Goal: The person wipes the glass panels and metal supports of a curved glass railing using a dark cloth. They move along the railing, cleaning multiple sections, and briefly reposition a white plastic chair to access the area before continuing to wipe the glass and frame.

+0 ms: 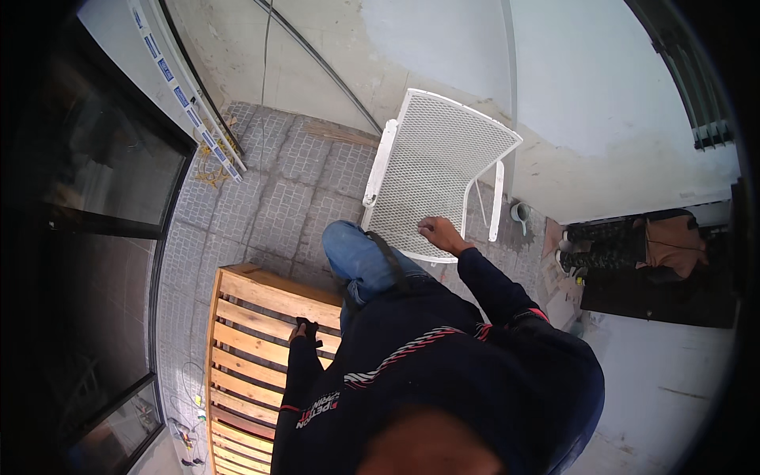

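Reaching with the right hand [440, 235] to the nearer end of a white mesh chair [443, 150], over its lattice; cannot tell contact from a slight gap. With the fingers of that hand bent and bunched close together; cannot tell of anything pinched between them. Holding the left hand [299, 330] well apart from the chair, to its lower left, above a slatted wooden bench [277, 298] and right at a small black item [308, 325]. Too small and partly hidden to tell of a grip on that item, or of fingers spread or pressed together.

Between chair and bench, a knee in blue jeans [356, 252], with a dark strap [387, 255] across the thigh. Under and around the chair, grey paving [277, 210]; beyond it, a pale wall [356, 47] and a slanting dark pole [323, 67]. Just right of the chair, a pale vessel [518, 213] with a handle; farther right, another person [671, 241] in camouflage trousers and an orange-brown top. Well left of the chair, a white strip [180, 95] with blue labels and a dark-framed glass door [103, 150].
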### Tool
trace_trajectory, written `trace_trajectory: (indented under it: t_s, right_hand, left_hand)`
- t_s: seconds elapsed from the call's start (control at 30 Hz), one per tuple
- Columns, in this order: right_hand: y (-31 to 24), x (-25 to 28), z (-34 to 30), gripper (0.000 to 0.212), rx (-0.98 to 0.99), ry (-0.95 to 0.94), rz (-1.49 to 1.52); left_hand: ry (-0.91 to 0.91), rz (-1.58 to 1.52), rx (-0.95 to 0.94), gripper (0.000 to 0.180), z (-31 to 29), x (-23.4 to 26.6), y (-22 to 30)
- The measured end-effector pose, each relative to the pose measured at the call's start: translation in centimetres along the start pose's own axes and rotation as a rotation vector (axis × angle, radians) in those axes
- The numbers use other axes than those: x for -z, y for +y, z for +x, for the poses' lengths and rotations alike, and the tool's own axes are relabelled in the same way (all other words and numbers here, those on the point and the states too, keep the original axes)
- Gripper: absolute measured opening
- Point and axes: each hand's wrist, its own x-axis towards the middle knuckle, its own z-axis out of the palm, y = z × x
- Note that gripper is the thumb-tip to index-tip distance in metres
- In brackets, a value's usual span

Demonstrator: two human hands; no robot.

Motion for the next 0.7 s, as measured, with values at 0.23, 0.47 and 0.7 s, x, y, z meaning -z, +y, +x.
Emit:
trace_trajectory:
  t_s: [0.23,0.47,0.7]
  right_hand:
    - [4.8,-6.3,-1.8,0.031,-0.17,-0.093,0.021]
    - [8.6,-6.6,-7.3,0.032,-0.283,0.022,0.102]
    - [16.3,-6.1,-14.9,0.031,-0.619,0.114,0.376]
  left_hand:
    - [-0.14,0.487,-0.06,0.037,-5.0,4.1,-2.7]
    - [-0.037,0.613,-0.013,0.04,-4.5,7.0,-0.2]
    - [0.06,0.585,-0.359,0.038,-1.7,-1.6,10.9]
